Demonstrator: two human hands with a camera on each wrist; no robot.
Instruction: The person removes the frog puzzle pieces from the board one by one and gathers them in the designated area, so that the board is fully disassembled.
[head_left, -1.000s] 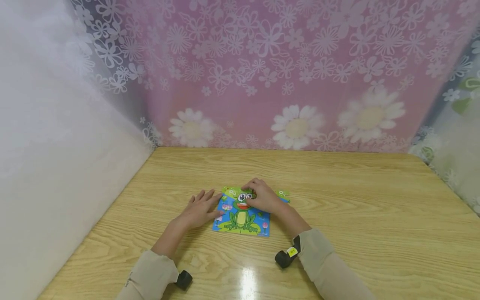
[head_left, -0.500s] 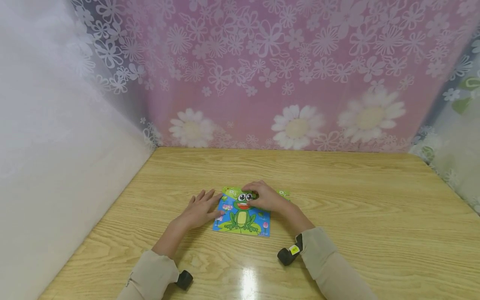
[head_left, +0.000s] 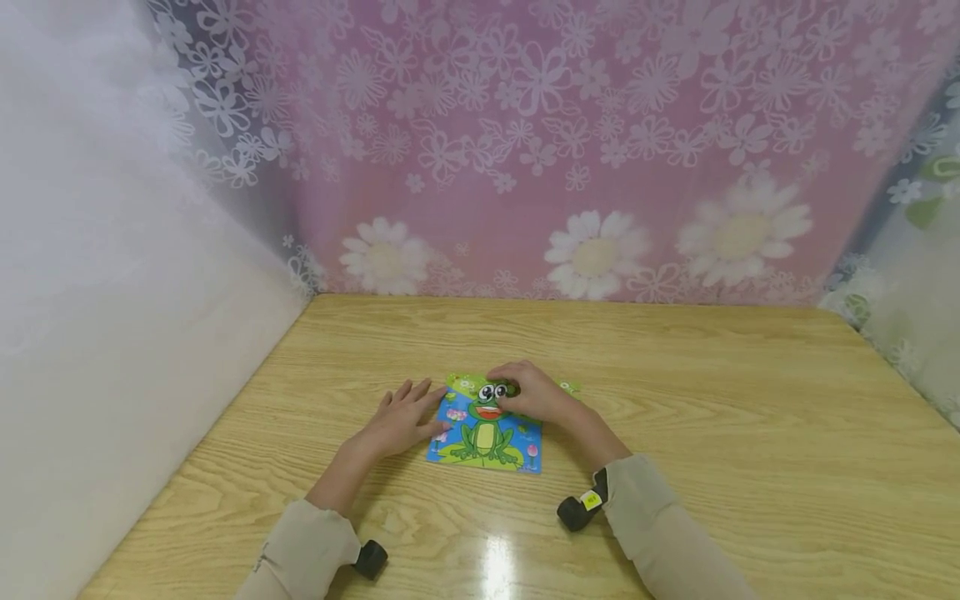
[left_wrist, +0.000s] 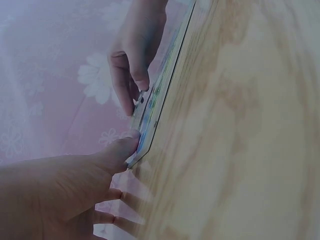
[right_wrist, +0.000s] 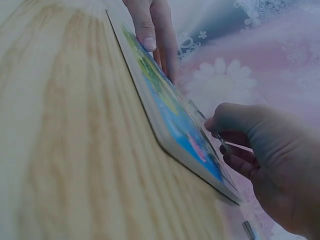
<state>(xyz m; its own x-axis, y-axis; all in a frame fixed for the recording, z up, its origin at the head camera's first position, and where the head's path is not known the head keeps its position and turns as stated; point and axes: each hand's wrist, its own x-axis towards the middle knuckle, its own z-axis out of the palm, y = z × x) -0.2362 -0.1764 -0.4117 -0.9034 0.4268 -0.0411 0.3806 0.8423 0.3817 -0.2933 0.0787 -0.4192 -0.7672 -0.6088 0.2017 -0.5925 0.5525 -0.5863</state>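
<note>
A flat frog picture puzzle [head_left: 486, 437], blue and green, lies on the table. My left hand [head_left: 403, 419] rests at its left edge, fingers spread and the thumb on the board. At the frog's eyes my right hand [head_left: 532, 393] pinches a thin puzzle piece [right_wrist: 223, 143] between thumb and fingers; the right wrist view shows it tilted at the board's surface. The hand hides the puzzle's upper right part in the head view. Beyond that hand, a green piece with a white flower [head_left: 569, 387] shows just past the board.
The wood-grain table [head_left: 712, 433] spreads around the puzzle. A pink flowered curtain [head_left: 480, 150] stands along the back, and a white sheet [head_left: 135, 292] borders the left side. In the right wrist view, a small piece edge [right_wrist: 248, 230] lies beyond the board's corner.
My right hand has shifted slightly to the right and turned a little over the same spot, still pinching the puzzle piece. My left hand stays in place at the board's edge.
</note>
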